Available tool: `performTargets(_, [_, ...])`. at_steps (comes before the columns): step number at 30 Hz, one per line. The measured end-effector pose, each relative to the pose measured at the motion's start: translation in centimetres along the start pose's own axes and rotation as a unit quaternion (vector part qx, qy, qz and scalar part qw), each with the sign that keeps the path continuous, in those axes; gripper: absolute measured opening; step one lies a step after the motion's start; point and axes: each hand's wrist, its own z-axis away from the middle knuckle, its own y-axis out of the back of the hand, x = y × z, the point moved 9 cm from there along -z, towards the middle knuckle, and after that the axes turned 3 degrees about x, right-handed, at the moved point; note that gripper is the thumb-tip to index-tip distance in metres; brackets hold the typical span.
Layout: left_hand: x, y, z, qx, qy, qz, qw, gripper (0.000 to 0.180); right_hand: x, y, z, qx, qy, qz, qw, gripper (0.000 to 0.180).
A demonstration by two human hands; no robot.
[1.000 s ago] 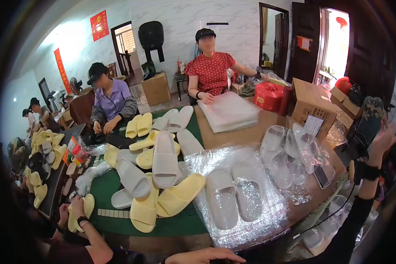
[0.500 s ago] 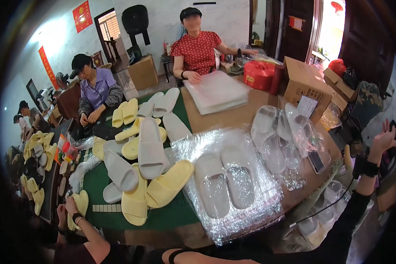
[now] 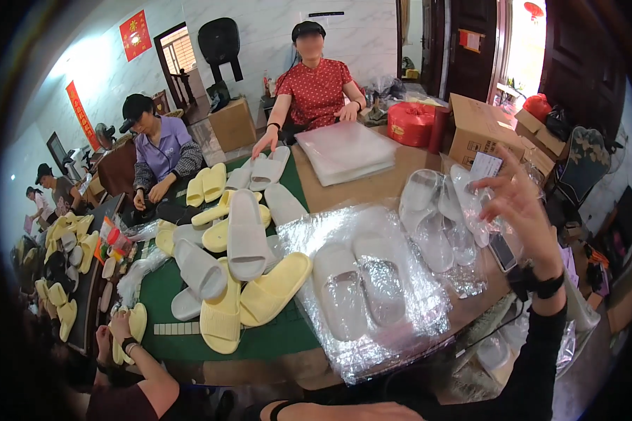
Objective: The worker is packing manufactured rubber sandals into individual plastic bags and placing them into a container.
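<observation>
My right hand (image 3: 518,205) is raised at the right with its fingers spread, holding nothing. It wears a black sleeve and a dark wristband. Its fingertips are at the clear bags of pale grey slippers (image 3: 439,221) on the brown table (image 3: 372,189). Only a sliver of my left hand (image 3: 268,410) shows at the lower edge, with the forearm lying along it. In front of me a pair of grey slippers (image 3: 361,281) lies on crinkled clear plastic. To its left, yellow slippers (image 3: 274,288) and grey slippers (image 3: 246,231) are heaped on a green mat (image 3: 274,340).
A person in red (image 3: 316,91) sits at the far end by a stack of clear bags (image 3: 347,151). A person in purple (image 3: 158,154) and others work along the left. Another person's hands (image 3: 123,337) hold a yellow slipper. Cardboard boxes (image 3: 481,126) and a red tub (image 3: 409,123) stand at the back right.
My right hand has come in from the far right and risen toward the bagged slippers, fingers spreading. The view has swung slightly to the right. My left hand stays at the lower edge.
</observation>
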Motion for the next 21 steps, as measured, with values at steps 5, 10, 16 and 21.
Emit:
performTargets(5, [3.3, 2.8, 1.7, 0.139, -0.058, -0.157, 0.976, 0.037, -2.0, -8.9, 2.4, -0.148, 0.021, -0.040, 0.988, 0.086])
performTargets(10, [11.8, -2.4, 9.4, 0.416, -0.443, -0.483, 0.630, 0.026, -1.3, -10.1, 2.3, -0.151, 0.013, -0.062, 0.987, 0.092])
performTargets(16, [13.6, -7.0, 6.2, 0.080, -0.614, -0.495, 0.610, 0.043, -3.6, -4.2, 1.4, 0.108, 0.174, -0.217, 0.954, 0.066])
performTargets(21, [14.2, -8.9, 8.0, 0.173, -0.582, -0.645, 0.465, 0.042, -3.1, 0.1, 1.3, 0.238, 0.170, -0.159, 0.943, 0.058])
